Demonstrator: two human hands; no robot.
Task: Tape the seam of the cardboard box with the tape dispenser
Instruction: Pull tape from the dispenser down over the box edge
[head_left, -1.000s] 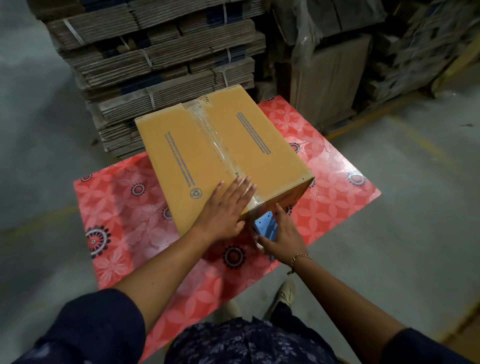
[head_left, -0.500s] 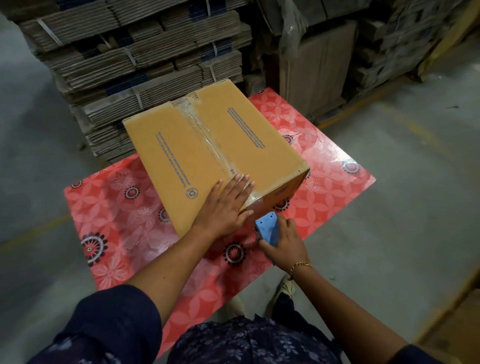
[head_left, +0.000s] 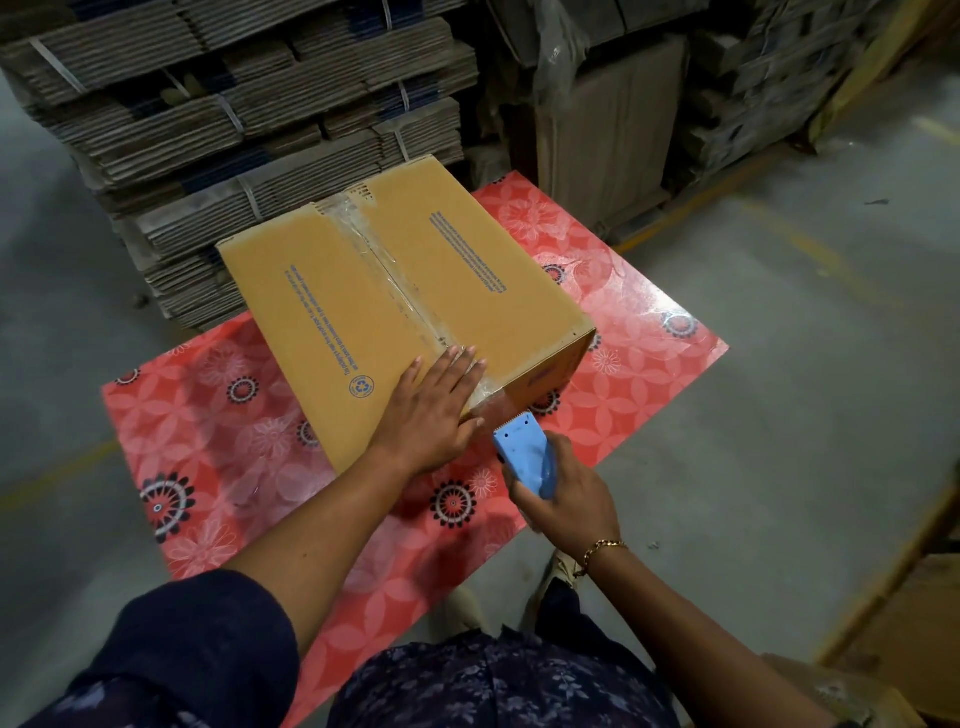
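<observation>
The cardboard box sits skewed on a red flowered table, its near corner turned toward the person, I'd guess so the seam runs straight at them. Clear tape already lies along it. The left hand presses flat and open on the near edge, pinning the tape end. The right hand grips the blue tape dispenser just off the box's front, toothed edge up, probably to tear the strip.
</observation>
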